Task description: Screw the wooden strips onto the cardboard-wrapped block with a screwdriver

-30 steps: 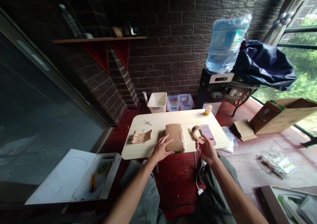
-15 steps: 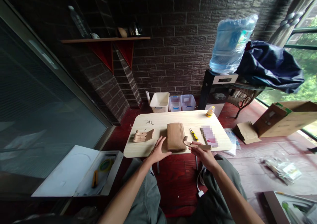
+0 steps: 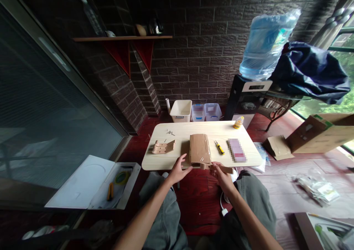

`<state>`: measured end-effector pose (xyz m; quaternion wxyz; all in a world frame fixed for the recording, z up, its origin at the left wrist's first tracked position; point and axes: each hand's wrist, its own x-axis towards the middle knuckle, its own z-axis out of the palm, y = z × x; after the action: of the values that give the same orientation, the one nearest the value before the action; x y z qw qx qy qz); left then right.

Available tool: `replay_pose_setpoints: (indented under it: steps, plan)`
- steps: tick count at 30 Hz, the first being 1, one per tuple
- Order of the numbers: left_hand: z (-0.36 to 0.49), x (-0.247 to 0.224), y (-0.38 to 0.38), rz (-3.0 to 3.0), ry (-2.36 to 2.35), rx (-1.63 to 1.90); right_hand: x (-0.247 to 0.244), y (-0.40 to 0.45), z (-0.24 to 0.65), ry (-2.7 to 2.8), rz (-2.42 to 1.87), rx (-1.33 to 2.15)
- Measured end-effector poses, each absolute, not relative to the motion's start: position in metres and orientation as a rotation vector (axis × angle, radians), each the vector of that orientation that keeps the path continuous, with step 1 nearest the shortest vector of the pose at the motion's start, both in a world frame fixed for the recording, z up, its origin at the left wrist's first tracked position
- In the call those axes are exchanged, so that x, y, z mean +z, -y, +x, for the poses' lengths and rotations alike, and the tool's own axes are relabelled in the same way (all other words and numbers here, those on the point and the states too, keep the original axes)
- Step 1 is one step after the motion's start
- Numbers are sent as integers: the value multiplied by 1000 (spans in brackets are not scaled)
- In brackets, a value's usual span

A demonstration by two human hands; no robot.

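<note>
My right hand grips a curved, light-brown wooden piece at the table's front edge, just in front of a cardboard box. The piece's bent end points left, toward my other hand. My left hand is open, fingers apart, at the box's near left corner, holding nothing. Similar curved wooden pieces with holes lie together on the table's left side. Behind them are several small screws. A yellow and black screwdriver lies to the right of the box.
The pale table also bears a blurred-out flat item and a small yellow-capped container. Bins stand behind it, beside a water dispenser. An opened white box sits at left; a cardboard carton is at right.
My right hand has drawn the wooden piece toward me and turned it, so its bent end now sits lower, before the box. My left hand stays open. The view has shifted slightly.
</note>
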<state>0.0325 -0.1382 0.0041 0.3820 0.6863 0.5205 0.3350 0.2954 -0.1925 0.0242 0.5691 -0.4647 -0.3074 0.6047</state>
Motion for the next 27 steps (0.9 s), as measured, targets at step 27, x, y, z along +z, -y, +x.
replay_pose_setpoints:
  steps: [27]
  plan:
    - [90,40,150,2364,-1274,680,-23,204,344,324,-1007,1446]
